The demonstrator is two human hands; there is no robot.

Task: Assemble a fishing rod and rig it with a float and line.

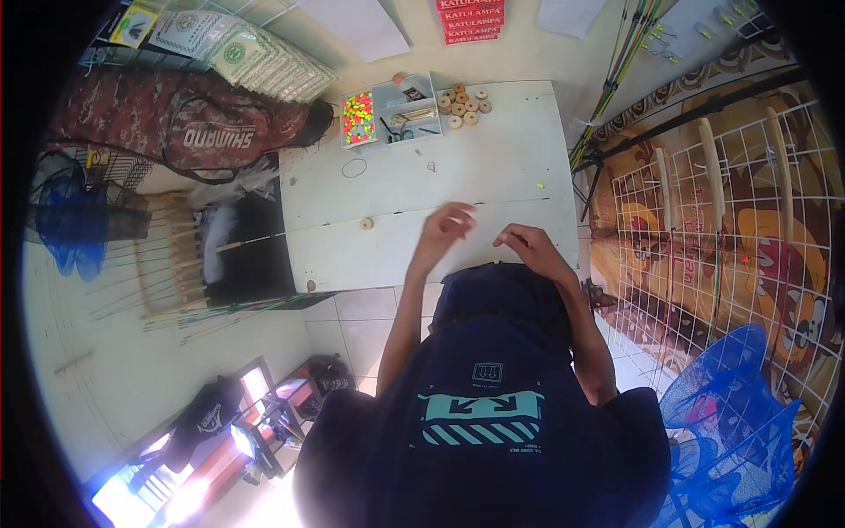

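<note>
Left hand point(444, 224), right hand point(525, 242), fingers curled.

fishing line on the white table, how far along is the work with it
Laid out already: the compartment box with bright beads stands open, wooden spools sit beside it, and one spool lies alone near a thin line stretched across the white table. In hand: the left hand and right hand are raised together over the line, fingers pinched; what they grip is too small to tell. Left: the grouped spools look untouched.

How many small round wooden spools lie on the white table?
About 10. Roughly eight sit in a cluster at the far edge beside the compartment box; one lies alone mid-table, one at the near left edge. Some may overlap.
</note>
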